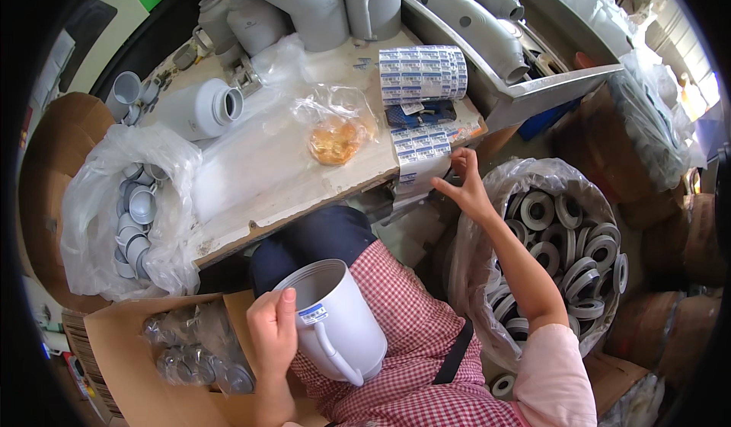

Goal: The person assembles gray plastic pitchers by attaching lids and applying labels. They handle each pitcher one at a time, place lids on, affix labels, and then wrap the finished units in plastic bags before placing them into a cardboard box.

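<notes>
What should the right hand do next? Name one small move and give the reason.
Probably peel a label from the label strip with the right hand: it is open at the strip's edge, while the left hand holds the gray jug. The jug already bears one sticker above its handle, so this label may suit another.

A clear crinkled plastic bag [358,107] lies left of a cylindrical blue-and-white paper label roll [422,74] on the pale counter [343,65], right of which a clear plastic sack [474,263] holds grey round rings [581,281].
</notes>
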A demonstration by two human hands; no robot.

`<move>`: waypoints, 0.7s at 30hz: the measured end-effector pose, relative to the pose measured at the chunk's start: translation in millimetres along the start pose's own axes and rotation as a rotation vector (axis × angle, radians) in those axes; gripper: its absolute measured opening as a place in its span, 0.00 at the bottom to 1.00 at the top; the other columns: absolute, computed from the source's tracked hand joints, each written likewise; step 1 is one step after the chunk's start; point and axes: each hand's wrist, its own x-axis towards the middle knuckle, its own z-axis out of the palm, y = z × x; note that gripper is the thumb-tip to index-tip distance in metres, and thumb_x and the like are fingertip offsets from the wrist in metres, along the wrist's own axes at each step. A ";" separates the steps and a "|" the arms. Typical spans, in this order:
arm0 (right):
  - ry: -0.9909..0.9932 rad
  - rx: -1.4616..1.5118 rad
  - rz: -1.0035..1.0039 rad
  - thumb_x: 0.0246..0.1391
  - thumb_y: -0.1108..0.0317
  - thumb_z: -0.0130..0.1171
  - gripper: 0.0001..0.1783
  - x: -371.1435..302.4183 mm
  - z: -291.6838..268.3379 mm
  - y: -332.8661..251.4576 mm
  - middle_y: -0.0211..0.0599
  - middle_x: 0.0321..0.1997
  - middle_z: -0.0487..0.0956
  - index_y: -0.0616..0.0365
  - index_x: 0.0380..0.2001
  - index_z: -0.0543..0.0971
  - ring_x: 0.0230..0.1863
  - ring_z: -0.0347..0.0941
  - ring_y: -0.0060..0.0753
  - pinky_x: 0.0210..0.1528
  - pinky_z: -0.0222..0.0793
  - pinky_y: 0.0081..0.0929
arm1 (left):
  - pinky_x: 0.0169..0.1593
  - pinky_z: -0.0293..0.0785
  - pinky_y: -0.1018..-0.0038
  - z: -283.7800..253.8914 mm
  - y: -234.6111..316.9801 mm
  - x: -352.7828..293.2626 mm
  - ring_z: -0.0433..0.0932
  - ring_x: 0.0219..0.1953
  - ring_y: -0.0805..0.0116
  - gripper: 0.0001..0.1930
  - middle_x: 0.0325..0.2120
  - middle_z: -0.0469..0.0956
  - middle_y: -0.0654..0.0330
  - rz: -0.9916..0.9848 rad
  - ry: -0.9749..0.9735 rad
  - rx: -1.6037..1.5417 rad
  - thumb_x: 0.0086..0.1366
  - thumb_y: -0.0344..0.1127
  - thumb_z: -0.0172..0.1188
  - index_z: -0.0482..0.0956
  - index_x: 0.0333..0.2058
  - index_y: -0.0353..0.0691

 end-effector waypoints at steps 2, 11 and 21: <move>-0.098 0.001 0.013 0.53 0.68 0.76 0.29 6.9 -5.1 9.9 0.36 0.52 0.76 0.59 0.54 0.72 0.56 0.73 0.35 0.63 0.68 0.34 | 0.28 0.60 0.62 -7.5 -4.3 5.7 0.66 0.20 0.53 0.23 0.17 0.64 0.50 0.007 -0.075 0.004 0.78 0.37 0.54 0.67 0.22 0.30; 0.597 -0.544 0.100 0.68 0.69 0.63 0.06 -89.9 -191.1 50.6 0.27 0.31 0.78 0.59 0.41 0.78 0.33 0.71 0.17 0.39 0.70 0.21 | 0.53 0.72 0.55 10.9 0.3 -52.9 0.74 0.46 0.53 0.16 0.41 0.75 0.48 0.133 0.459 0.178 0.76 0.42 0.51 0.72 0.45 0.32; 0.378 -0.757 0.687 0.50 0.39 0.74 0.54 -166.4 -191.8 270.7 0.68 0.61 0.78 0.76 0.65 0.69 0.65 0.75 0.61 0.66 0.70 0.44 | 0.54 0.70 0.57 23.3 26.2 -119.5 0.73 0.46 0.53 0.19 0.43 0.73 0.52 0.016 0.020 0.271 0.69 0.39 0.59 0.73 0.50 0.27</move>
